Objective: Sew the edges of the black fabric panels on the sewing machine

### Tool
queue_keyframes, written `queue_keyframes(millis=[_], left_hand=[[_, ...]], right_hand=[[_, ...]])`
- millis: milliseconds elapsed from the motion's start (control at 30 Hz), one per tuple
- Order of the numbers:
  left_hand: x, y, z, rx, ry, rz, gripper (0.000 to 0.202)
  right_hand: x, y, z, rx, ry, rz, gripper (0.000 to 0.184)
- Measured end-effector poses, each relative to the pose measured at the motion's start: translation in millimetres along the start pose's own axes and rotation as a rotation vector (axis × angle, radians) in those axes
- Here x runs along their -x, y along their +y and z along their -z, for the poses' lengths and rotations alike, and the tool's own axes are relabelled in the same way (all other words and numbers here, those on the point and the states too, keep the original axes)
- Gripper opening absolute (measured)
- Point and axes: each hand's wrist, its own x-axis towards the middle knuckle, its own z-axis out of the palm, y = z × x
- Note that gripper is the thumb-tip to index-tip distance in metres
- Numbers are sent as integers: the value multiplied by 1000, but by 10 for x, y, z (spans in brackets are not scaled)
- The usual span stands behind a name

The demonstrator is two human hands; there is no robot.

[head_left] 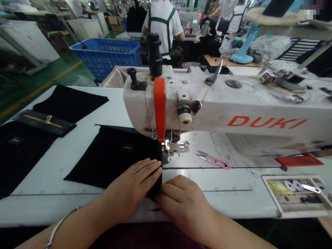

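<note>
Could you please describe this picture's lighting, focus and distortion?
Head view: bright light glints around the presser foot; head view: the black cloth loses detail, its label too blurred to read; head view: the background person looks soft, the white panel at upper left stretched, and the upper right corner pixelated.

Forward of the right hand (181, 204), passage is blocked by the presser foot (175, 147) and overhung by the sewing-machine arm (267, 103); pink-handled thread snips (219, 163) are met farther right. Free tabletop (228, 205) is left toward the parts tray (303, 214), whose raised rim must be cleared.
</note>
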Motion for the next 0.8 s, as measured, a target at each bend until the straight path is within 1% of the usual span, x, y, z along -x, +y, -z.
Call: queue_keyframes(millis=[133, 200, 267, 333, 367, 400, 467, 533, 600, 700, 800], left_hand=[[-56, -98, 2, 1, -17, 9, 58], [-78, -181, 42, 56, -20, 22, 58], [-101, -273, 127, 191, -9, 96, 51], [-122, -336, 223, 322, 39, 208, 41], [-128, -346, 257, 346, 65, 239, 40], [-130, -338, 273, 331, 74, 237, 41], [-117, -277, 245, 217, 34, 140, 48], [-83, -186, 165, 81, -23, 42, 52], [-34, -102, 87, -1, -21, 10, 47], [60, -39, 35, 8, 35, -26, 35], [165, -48, 25, 101, 82, -79, 33]], right_hand=[[-12, 8, -3, 19, -4, -27, 29], [-7, 15, -5, 9, -7, -20, 26], [2, 20, -9, -1, -5, -17, 21], [8, 21, -14, -11, -4, -15, 18], [10, 20, -17, -14, -5, -18, 18], [11, 18, -19, -16, -7, -24, 17], [14, 12, -23, -18, 0, -33, 18], [17, 7, -24, -18, 7, -44, 20], [23, 3, -21, -5, 8, -55, 20], [38, 2, -10, 14, -1, -74, 18], [54, 2, 2, -2, -3, -80, 15]])
